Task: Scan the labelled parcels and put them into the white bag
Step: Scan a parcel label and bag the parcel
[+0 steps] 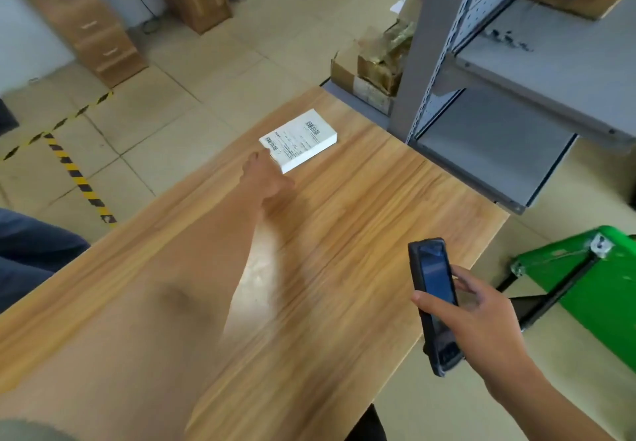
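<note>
One white rectangular parcel [298, 139] with a printed barcode label on its top face lies flat near the far edge of the light wooden table [361, 234], and nothing else rests on it. At the far left, dark blue fabric [31, 244] shows at the frame's edge, beside a strip of yellow-and-black hazard tape [77, 174] stuck to the beige tiled floor. Behind that, against the wall, stands a brown wooden drawer unit [89, 24]. The left forearm stretches diagonally across the tabletop, and the left hand [266, 175] reaches the parcel's near corner, its fingertips at or touching the box edge. The hand is motion-blurred, so I cannot tell whether the fingers are closing on the parcel or merely lying against it. Past the parcel, on the floor beyond the table, sits an open brown cardboard box [375, 69] stuffed with crumpled material, tucked against the upright of a grey metal shelving rack [516, 72]. Nearer the camera, the right hand [481, 310] grips a dark handheld scanner [433, 303] with a lit bluish screen, thumb across its front and fingers wrapped behind, held above the table's right edge. To the far right, a bright green container [592, 285] stands on the floor.
</note>
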Motion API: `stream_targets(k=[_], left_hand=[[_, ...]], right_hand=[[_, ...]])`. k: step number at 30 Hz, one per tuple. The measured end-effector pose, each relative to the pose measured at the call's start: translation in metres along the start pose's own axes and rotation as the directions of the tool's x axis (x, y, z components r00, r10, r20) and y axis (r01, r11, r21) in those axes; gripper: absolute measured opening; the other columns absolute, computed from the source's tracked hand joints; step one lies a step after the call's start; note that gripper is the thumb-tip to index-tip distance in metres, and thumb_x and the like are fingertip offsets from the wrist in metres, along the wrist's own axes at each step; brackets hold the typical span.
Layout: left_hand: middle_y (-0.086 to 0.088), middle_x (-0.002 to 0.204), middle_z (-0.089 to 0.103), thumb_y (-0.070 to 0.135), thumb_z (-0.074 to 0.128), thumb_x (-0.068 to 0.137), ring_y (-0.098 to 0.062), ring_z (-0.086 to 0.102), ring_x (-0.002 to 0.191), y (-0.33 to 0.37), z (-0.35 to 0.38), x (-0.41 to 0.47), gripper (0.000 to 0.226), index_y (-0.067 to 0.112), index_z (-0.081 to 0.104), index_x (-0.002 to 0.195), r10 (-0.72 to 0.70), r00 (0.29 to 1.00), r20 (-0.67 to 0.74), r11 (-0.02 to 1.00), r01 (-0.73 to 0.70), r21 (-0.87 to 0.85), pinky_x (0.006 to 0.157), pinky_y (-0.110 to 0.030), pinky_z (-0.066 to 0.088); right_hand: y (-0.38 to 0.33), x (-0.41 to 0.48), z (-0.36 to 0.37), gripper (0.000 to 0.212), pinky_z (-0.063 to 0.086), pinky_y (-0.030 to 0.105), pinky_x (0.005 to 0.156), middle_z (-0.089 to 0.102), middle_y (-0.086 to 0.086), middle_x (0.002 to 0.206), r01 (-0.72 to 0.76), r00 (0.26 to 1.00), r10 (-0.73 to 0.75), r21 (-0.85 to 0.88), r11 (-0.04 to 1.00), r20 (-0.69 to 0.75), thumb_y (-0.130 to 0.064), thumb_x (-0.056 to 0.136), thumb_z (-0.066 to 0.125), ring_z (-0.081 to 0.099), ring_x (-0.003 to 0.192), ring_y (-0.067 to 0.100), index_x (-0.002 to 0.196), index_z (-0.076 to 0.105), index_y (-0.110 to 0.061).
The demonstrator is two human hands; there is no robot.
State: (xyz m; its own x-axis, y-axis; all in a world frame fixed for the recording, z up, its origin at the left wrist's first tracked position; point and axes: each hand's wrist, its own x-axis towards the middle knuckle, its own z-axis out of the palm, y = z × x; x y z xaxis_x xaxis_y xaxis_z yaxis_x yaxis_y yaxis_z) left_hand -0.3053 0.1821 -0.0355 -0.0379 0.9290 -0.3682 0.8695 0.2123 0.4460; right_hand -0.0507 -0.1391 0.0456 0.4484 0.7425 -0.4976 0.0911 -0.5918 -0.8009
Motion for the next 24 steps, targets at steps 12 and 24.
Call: stream_targets(k=[12,24], left_hand=[[-0.013,0.158,0.023,0.043,0.087,0.066,-0.032,0.021,0.147,0.034,-0.019,0.076,0.118,0.009,0.017,0.154,0.043,0.993,0.112,0.96,-0.072,0.271,0.117,-0.05,0.023],[-0.007,0.134,0.037,0.047,0.087,0.047,-0.031,0.034,0.125,-0.037,-0.002,-0.074,0.109,0.027,0.033,0.14,0.038,0.998,0.056,0.969,-0.051,0.241,0.097,-0.042,0.031]], right_hand=[[-0.009,0.032,0.019,0.045,0.05,0.032,0.062,0.073,-0.013,0.097,-0.05,0.996,0.05,0.001,0.999,-0.08,-0.036,0.059,0.095,0.074,0.062,0.01,0.09,0.064,-0.048],[-0.003,0.015,0.01,0.074,0.059,0.045,0.081,0.064,-0.012,0.119,0.027,0.996,-0.021,-0.063,0.998,0.085,-0.051,0.066,0.09,0.072,0.092,0.02,0.132,0.061,-0.034]])
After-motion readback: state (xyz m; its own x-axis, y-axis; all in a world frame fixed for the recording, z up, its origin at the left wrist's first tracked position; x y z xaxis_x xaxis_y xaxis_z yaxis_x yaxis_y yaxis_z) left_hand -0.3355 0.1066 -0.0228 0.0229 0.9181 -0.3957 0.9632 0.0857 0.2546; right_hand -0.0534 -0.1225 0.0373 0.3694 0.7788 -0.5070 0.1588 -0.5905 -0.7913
